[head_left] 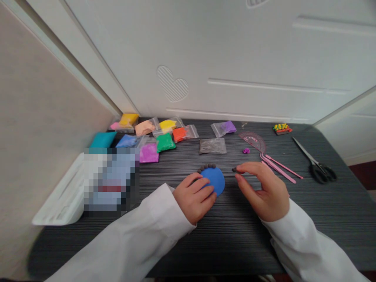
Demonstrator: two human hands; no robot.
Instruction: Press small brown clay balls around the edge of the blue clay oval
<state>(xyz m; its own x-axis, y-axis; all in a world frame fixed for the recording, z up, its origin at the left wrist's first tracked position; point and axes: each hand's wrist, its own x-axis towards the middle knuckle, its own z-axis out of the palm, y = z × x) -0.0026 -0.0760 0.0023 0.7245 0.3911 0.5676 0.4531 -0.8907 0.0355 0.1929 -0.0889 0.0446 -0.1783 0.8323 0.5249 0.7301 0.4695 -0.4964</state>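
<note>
The dark, striped tabletop [229,243] carries all items. Both forearms, covered by a white left sleeve [132,239] and a white right sleeve [305,235], enter from the near edge and angle inward toward the centre.

The right hand [268,196] is turned inward, thumb and index finger extended to the left. Their tips stand narrowly apart, one above the other; the remaining fingers are mostly hidden. The left hand [198,197] is positioned back upward, its fingers spread slightly and bent over the top of the workpiece, holding it. The left thumb is not clearly visible.

The workpiece is a flat, rounded, matte blue disc [216,181], located near the middle of the tabletop, between the two hands. Its right half is exposed, with a smooth face and an evenly curved rim; the left part is covered by the fingers.

Beyond the disc lies a clear plastic packet of dark grey material [213,146].

Small dark grey balls [209,166] line the far rim of the disc in a curved row, set side by side. A smaller dark piece [234,169] is located at the right index fingertip; whether it is gripped cannot be told.
</note>
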